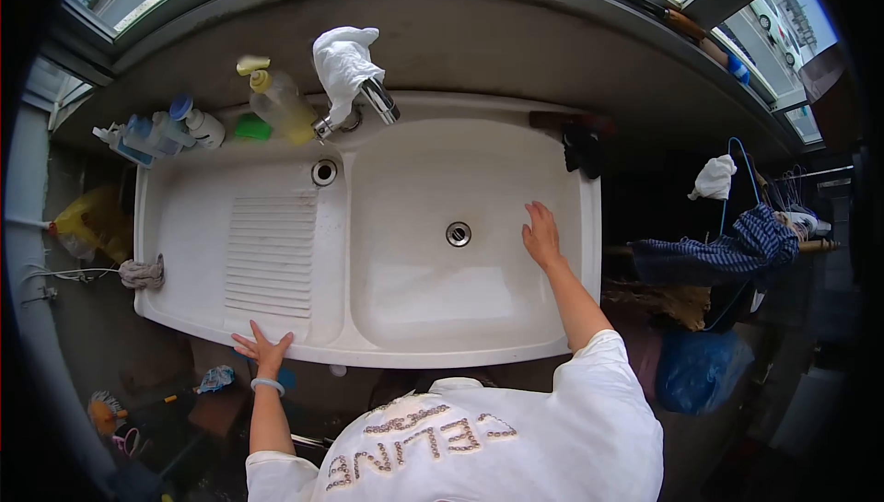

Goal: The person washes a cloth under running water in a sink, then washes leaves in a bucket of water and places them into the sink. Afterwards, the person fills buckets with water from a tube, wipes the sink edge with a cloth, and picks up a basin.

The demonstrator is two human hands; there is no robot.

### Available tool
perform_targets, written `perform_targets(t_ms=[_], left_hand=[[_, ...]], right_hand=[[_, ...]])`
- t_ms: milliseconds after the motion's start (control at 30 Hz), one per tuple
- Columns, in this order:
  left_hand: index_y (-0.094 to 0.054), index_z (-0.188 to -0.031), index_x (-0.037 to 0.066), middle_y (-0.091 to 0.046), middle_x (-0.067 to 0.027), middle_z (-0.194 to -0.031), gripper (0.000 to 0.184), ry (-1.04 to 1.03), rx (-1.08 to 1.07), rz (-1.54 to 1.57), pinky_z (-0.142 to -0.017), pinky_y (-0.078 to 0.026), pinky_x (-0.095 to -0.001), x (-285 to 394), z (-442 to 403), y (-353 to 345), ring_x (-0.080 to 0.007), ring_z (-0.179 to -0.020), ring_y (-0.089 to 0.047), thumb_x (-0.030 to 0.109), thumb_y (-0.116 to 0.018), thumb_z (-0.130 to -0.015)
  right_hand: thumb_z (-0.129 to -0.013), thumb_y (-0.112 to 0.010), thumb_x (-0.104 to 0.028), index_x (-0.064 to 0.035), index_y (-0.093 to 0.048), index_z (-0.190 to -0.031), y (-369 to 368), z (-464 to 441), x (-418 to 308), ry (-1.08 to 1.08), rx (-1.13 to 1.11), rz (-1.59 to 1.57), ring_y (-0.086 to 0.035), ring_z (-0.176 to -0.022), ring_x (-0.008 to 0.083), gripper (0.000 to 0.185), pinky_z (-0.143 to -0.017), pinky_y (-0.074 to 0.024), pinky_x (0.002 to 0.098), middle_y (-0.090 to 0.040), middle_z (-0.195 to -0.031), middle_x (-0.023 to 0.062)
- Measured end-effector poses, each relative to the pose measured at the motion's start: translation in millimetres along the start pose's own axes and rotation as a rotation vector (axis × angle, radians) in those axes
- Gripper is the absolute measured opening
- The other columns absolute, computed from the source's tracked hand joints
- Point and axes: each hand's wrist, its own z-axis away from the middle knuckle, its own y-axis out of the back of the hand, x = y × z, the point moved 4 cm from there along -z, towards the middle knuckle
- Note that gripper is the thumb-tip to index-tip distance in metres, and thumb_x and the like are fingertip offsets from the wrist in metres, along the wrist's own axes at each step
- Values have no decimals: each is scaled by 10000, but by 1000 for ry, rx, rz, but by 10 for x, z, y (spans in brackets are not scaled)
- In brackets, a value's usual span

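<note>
A white laundry sink [589,253] spans the view, with a deep basin on the right and a ribbed washboard [270,255] on the left. My left hand [264,347] lies with spread fingers at the front rim, just below the washboard, and holds nothing. Over the right side of the basin is my right hand [542,233], fingers stretched out and empty; whether it touches the basin wall I cannot tell. The basin's metal drain [459,234] lies left of it. At the back, a chrome faucet [379,101] has a white cloth [344,62] draped over it.
Along the back left stand a yellow-topped pump bottle [281,106], a green block [252,127] and several other bottles. A dark brush-like object [582,147] sits on the back right corner. Right of the sink hang a checked cloth [714,249] and, lower, a blue plastic bag [700,368].
</note>
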Motion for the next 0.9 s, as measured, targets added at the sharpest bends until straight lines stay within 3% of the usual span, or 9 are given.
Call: perform_targets(t_ms=[100, 233, 300, 367, 467, 567, 667, 767, 900], left_hand=[[-100, -1501, 160, 343, -263, -1439, 1189, -8, -29, -24, -1073, 55, -618, 25, -3, 22, -510, -1296, 319, 515, -804, -611], [-119, -1499, 189, 339, -268, -1439, 1167, -14, -54, -29, -1068, 35, -627, 52, 36, 51, -519, -1299, 303, 537, -794, -613], [-124, -1498, 173, 350, -266, -1433, 1167, -22, -60, -18, -1063, 48, -632, 75, 45, 62, -517, -1291, 318, 530, -799, -614], [-124, -1496, 140, 374, -260, -1421, 1178, -34, -66, -1, -1059, 73, -634, 53, 36, 58, -511, -1274, 353, 509, -811, -613], [-126, -1496, 145, 370, -262, -1422, 1169, -27, -77, 23, -1054, 73, -643, 101, 73, 85, -514, -1274, 352, 505, -809, -619], [-126, -1495, 151, 363, -273, -1422, 1165, -45, -66, 17, -1055, 69, -643, 39, 35, 48, -521, -1275, 344, 503, -808, -620], [-130, -1492, 144, 355, -287, -1420, 1165, -67, -46, 28, -1050, 67, -651, 63, 60, 57, -533, -1272, 337, 501, -809, -616], [-133, -1489, 135, 350, -308, -1412, 1163, -70, -49, 18, -1041, 77, -657, 61, 55, 65, -550, -1265, 331, 508, -804, -616], [-126, -1490, 126, 347, -327, -1403, 1164, -69, -46, -15, -1033, 94, -656, 115, 94, 105, -565, -1257, 329, 543, -782, -623]], right_hand=[[-803, -616, -127, -54, -362, -1382, -871, 195, 159, -340, -160, 50, -253, -1349, 402, 637, -1069, -317, 463, -239, -1481, 206], [-835, -616, -268, -85, -207, -1467, -1349, 64, -372, -786, -241, 119, -58, -1414, 408, 774, -1099, -219, 538, -22, -1545, 199], [-867, -582, -327, -96, -174, -1477, -1622, -99, -751, -714, -214, 77, -17, -1419, 401, 770, -1099, -156, 581, 10, -1552, 180], [-883, -562, -339, -112, -204, -1472, -1875, -191, -1221, -221, -268, 37, -36, -1418, 401, 726, -1098, -142, 585, -26, -1554, 169], [-884, -560, -344, -130, -233, -1464, -1974, 70, -1590, 324, -454, 45, -68, -1414, 406, 700, -1088, -146, 602, -76, -1549, 162], [-877, -566, -346, -145, -266, -1453, -1708, 181, -1155, 107, -291, 387, -122, -1404, 407, 680, -1077, -179, 609, -128, -1531, 189], [-882, -560, -347, -126, -251, -1453, -1572, 445, -760, -212, -304, 370, -156, -1390, 416, 685, -1061, -249, 592, -123, -1522, 207], [-868, -588, -291, -71, -338, -1402, -1426, 609, -979, -57, -467, 316, -231, -1351, 444, 630, -1037, -294, 583, -236, -1476, 237], [-827, -623, -189, 12, -467, -1272, -1455, 222, -1216, 28, -222, -19, -343, -1288, 421, 513, -1049, -315, 512, -382, -1380, 256]])
